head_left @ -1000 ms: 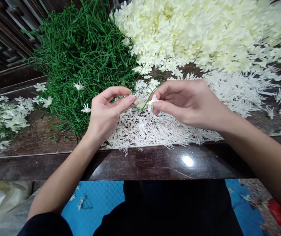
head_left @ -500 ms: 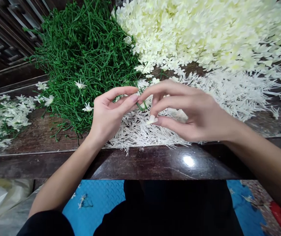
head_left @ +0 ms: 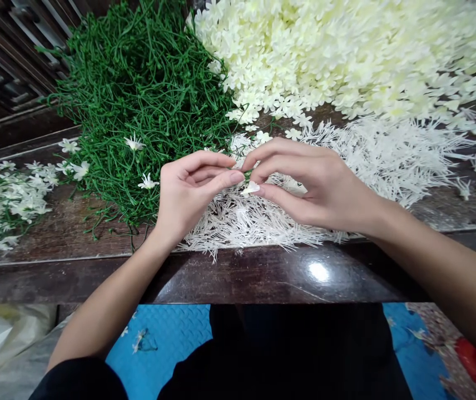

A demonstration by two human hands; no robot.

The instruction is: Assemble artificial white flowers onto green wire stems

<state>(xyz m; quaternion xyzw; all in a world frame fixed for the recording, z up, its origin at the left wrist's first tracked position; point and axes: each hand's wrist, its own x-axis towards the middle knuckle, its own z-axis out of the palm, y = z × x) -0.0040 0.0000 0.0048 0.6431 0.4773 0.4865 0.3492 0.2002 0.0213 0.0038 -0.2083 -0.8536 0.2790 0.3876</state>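
My left hand (head_left: 188,191) and my right hand (head_left: 311,180) meet fingertip to fingertip over a dark wooden table (head_left: 238,275). The left thumb and forefinger pinch a thin green stem, mostly hidden between the fingers. The right thumb and forefinger pinch a small white flower piece (head_left: 250,189) at the stem's end. Under both hands lies a spread of white spiky plastic stamens (head_left: 263,219).
A tangled heap of green stems (head_left: 138,94) lies at the back left, a big mound of cream petals (head_left: 346,50) at the back right. Finished small white flowers (head_left: 4,200) lie at the far left. Blue floor mat (head_left: 167,344) shows below the table edge.
My right hand dipped toward the stamens with the white piece, then came back up to the left fingertips. The left hand has barely moved.
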